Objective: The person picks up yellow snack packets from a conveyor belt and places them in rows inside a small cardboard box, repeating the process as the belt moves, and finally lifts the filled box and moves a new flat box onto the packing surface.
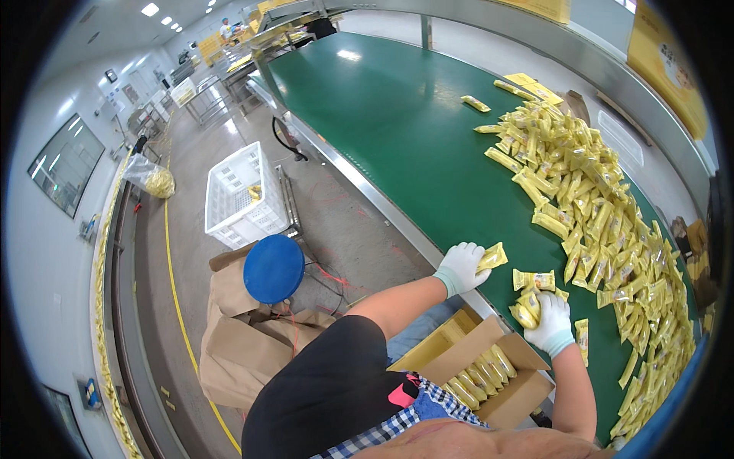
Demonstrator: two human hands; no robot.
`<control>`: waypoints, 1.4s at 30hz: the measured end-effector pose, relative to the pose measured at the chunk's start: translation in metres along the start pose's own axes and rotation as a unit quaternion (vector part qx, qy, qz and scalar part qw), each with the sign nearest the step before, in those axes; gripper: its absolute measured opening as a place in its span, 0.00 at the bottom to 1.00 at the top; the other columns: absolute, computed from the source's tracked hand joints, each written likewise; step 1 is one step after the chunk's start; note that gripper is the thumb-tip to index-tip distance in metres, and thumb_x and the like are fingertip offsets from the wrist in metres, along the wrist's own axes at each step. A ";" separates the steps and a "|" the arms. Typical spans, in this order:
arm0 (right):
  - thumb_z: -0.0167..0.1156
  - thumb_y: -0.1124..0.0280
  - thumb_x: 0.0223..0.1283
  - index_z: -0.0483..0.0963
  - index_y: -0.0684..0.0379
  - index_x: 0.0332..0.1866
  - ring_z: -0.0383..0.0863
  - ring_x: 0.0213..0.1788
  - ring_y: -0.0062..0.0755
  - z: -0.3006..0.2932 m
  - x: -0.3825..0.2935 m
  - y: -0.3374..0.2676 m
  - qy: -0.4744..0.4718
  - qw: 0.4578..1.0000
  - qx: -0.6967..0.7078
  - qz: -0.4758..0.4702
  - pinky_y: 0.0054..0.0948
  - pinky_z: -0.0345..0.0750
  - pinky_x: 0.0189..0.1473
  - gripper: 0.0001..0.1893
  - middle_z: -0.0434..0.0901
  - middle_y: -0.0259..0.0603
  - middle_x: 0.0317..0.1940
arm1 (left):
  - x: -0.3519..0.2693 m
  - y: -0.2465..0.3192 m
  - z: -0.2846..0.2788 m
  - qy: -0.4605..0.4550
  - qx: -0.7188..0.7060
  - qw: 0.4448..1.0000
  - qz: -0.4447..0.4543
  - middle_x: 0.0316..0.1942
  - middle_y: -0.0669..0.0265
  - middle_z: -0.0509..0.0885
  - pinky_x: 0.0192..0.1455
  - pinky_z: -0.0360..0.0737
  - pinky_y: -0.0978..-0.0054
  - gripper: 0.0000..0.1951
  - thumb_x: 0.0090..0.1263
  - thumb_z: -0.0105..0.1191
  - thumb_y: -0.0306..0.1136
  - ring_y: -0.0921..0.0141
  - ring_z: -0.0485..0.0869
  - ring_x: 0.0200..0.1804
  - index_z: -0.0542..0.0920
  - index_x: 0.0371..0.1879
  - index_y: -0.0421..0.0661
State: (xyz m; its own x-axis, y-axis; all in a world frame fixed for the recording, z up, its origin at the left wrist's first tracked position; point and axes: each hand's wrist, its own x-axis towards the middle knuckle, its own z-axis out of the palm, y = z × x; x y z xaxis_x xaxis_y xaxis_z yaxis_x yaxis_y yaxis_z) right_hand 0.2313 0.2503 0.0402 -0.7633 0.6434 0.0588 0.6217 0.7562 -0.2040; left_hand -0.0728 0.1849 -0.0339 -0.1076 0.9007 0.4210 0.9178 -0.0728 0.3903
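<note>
My left hand [463,268], in a white glove, grips a yellow wrapped snack packet [493,257] at the near edge of the green conveyor belt [395,132]. Further right, my gloved right hand [549,322] is closed around a few yellow packets [526,310] just above the belt. Its palm side is hidden. Beyond its fingers lies another loose packet [534,280], and one more [581,342] rests beside the wrist. Against my body stands an open cardboard carton [516,399] with a row of packets [480,378] inside.
A large heap of packets [596,212] covers the belt's far right side. On the floor to the left are a white plastic crate [246,224], a blue round stool [274,268] and brown cardboard [246,350]. A metal rail [378,212] borders the belt. A person [226,28] stands far off.
</note>
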 end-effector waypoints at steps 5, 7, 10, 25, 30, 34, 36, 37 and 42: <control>0.75 0.53 0.41 0.58 0.45 0.82 0.72 0.68 0.57 0.014 -0.033 0.017 -0.106 0.988 -0.114 -0.018 0.52 0.67 0.72 0.56 0.71 0.54 0.67 | 0.000 0.003 -0.002 0.014 0.009 1.000 0.001 0.40 0.57 0.80 0.49 0.78 0.57 0.20 0.64 0.62 0.48 0.55 0.80 0.45 0.79 0.43 0.44; 0.75 0.57 0.41 0.57 0.47 0.82 0.71 0.68 0.60 0.001 -0.027 0.007 -0.124 0.991 -0.014 0.039 0.51 0.68 0.71 0.56 0.71 0.57 0.67 | -0.001 -0.001 -0.002 0.005 0.006 1.000 -0.003 0.40 0.57 0.80 0.49 0.78 0.57 0.20 0.64 0.62 0.48 0.55 0.80 0.45 0.79 0.43 0.44; 0.73 0.68 0.43 0.64 0.70 0.69 0.78 0.60 0.54 0.005 -0.016 0.031 0.098 0.962 0.187 0.175 0.44 0.77 0.62 0.44 0.75 0.59 0.60 | 0.001 0.000 -0.001 -0.001 0.003 1.000 -0.008 0.40 0.57 0.80 0.49 0.78 0.57 0.20 0.64 0.62 0.49 0.55 0.80 0.45 0.79 0.43 0.44; 0.75 0.46 0.35 0.63 0.74 0.72 0.68 0.76 0.58 0.007 0.017 -0.021 -0.149 0.954 0.011 0.261 0.37 0.70 0.76 0.58 0.62 0.68 0.76 | 0.008 0.004 0.002 0.001 0.012 1.000 -0.010 0.38 0.53 0.83 0.48 0.79 0.53 0.20 0.63 0.62 0.51 0.52 0.81 0.43 0.80 0.40 0.45; 0.76 0.53 0.33 0.63 0.73 0.71 0.70 0.73 0.62 0.004 -0.017 0.022 -0.052 0.972 -0.012 0.230 0.40 0.72 0.74 0.56 0.63 0.68 0.74 | 0.008 0.002 -0.002 0.002 -0.011 1.000 -0.029 0.34 0.53 0.83 0.45 0.80 0.49 0.16 0.62 0.62 0.47 0.49 0.83 0.39 0.81 0.33 0.45; 0.74 0.51 0.38 0.65 0.51 0.76 0.75 0.66 0.60 -0.004 -0.065 0.027 -0.130 0.968 -0.065 0.205 0.49 0.76 0.67 0.51 0.73 0.58 0.62 | 0.012 0.007 0.005 -0.016 0.010 1.000 -0.011 0.37 0.52 0.83 0.47 0.79 0.49 0.17 0.64 0.62 0.45 0.49 0.82 0.43 0.81 0.41 0.43; 0.74 0.50 0.40 0.65 0.48 0.76 0.75 0.66 0.59 -0.011 -0.070 0.019 -0.119 0.963 -0.036 0.238 0.50 0.76 0.66 0.51 0.74 0.57 0.62 | 0.009 -0.001 0.015 -0.008 0.028 1.000 0.002 0.40 0.52 0.82 0.48 0.80 0.50 0.21 0.65 0.62 0.48 0.50 0.82 0.45 0.79 0.46 0.43; 0.74 0.50 0.40 0.65 0.48 0.76 0.75 0.65 0.59 -0.011 -0.074 0.019 -0.105 0.964 -0.015 0.242 0.50 0.76 0.66 0.51 0.74 0.57 0.62 | 0.010 -0.006 0.019 -0.010 0.045 0.999 0.013 0.41 0.53 0.82 0.47 0.80 0.50 0.22 0.65 0.62 0.50 0.51 0.82 0.45 0.78 0.47 0.43; 0.73 0.56 0.38 0.54 0.49 0.82 0.75 0.63 0.62 -0.045 -0.115 0.035 0.069 0.928 0.018 0.366 0.50 0.77 0.65 0.58 0.73 0.60 0.63 | 0.024 -0.021 0.012 -0.091 -0.111 0.980 -0.136 0.54 0.47 0.84 0.59 0.81 0.53 0.31 0.68 0.64 0.48 0.49 0.85 0.54 0.76 0.61 0.35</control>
State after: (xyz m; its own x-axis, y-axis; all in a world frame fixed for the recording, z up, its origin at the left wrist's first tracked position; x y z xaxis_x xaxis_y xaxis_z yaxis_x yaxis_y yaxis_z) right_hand 0.3486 0.2084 0.0703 -0.1085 0.9940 0.0156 0.9564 0.1087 -0.2712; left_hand -0.0901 0.2129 -0.0422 -0.2487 0.9596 0.1314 0.7569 0.1079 0.6446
